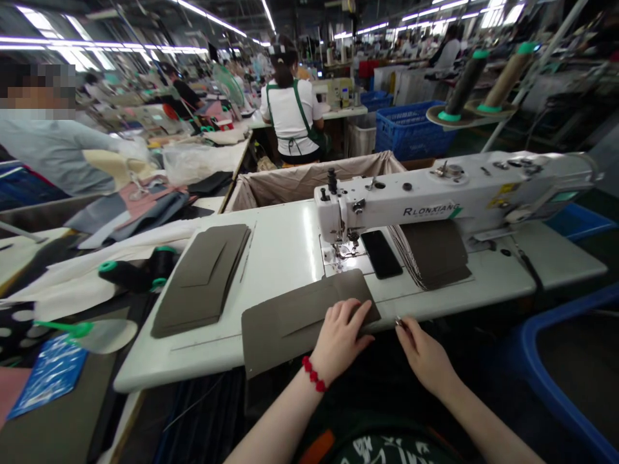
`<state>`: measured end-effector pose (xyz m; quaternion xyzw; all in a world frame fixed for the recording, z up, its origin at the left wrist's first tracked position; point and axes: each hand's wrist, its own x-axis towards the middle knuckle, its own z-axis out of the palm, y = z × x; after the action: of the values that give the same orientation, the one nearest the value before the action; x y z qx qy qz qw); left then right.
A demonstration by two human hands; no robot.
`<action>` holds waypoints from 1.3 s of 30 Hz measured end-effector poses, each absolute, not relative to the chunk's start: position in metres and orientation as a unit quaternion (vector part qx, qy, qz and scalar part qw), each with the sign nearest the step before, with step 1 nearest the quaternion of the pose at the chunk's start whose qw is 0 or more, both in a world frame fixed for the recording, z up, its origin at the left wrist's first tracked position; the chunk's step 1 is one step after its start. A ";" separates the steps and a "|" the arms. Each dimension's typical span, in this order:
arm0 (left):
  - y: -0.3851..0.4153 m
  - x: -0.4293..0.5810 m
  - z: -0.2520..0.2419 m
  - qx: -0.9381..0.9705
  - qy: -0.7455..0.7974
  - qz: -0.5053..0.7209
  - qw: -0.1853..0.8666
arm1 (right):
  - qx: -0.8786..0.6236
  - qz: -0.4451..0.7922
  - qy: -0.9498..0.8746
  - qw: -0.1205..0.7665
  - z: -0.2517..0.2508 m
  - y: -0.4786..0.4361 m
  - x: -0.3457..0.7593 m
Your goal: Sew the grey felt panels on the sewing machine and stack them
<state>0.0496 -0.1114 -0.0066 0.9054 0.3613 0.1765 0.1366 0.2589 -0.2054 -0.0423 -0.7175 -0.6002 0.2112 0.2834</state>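
My left hand [341, 335], with a red bracelet at the wrist, lies with fingers stretched out on an olive-brown fabric panel [285, 322]. This panel hangs partly over the front edge of the table, and a slit or fold line shows on it. Just to the right, my right hand [425, 354] is closed in a pinch at the table edge. A small shiny tip shows at its fingers; its kind is too small to tell. Behind the panel stands a white sewing machine [411, 200], its needle area above the far edge of the panel.
A stack of similar panels [203, 277] lies left, another stack [435, 251] under the machine arm. A black phone [382, 254] rests beside the needle. Black thread cones [126, 275] lie far left. A blue bin [532, 341] stands right. Other people sit at work beyond.
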 end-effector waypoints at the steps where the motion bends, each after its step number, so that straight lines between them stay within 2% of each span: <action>1: -0.119 0.059 -0.014 0.904 0.366 0.178 0.132 | -0.720 0.204 -0.602 0.277 -0.044 -0.208 0.259; 6: -0.128 0.078 -0.032 0.897 0.378 0.186 0.130 | -0.713 0.173 -0.635 0.242 -0.048 -0.212 0.255; 23: -0.133 0.079 -0.021 0.858 0.410 0.222 0.216 | -0.702 0.126 -0.673 0.196 -0.047 -0.198 0.245; 28: -0.119 0.048 0.004 0.884 0.321 0.180 0.288 | -0.722 0.133 -0.644 0.216 -0.040 -0.201 0.252; 30: -0.104 0.023 0.010 0.883 0.354 0.173 0.255 | -0.721 0.151 -0.632 0.240 -0.036 -0.202 0.252; 35: -0.074 -0.032 0.002 0.829 0.539 0.124 0.084 | -0.679 0.193 -0.657 0.263 -0.036 -0.200 0.237; 39: -0.077 -0.045 0.002 0.809 0.573 0.098 0.086 | -0.668 0.199 -0.675 0.243 -0.041 -0.191 0.227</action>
<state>-0.0448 -0.0768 0.0016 0.8091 0.5729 0.0985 0.0861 0.2268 -0.1905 -0.0412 -0.6675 -0.6749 0.1990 0.2435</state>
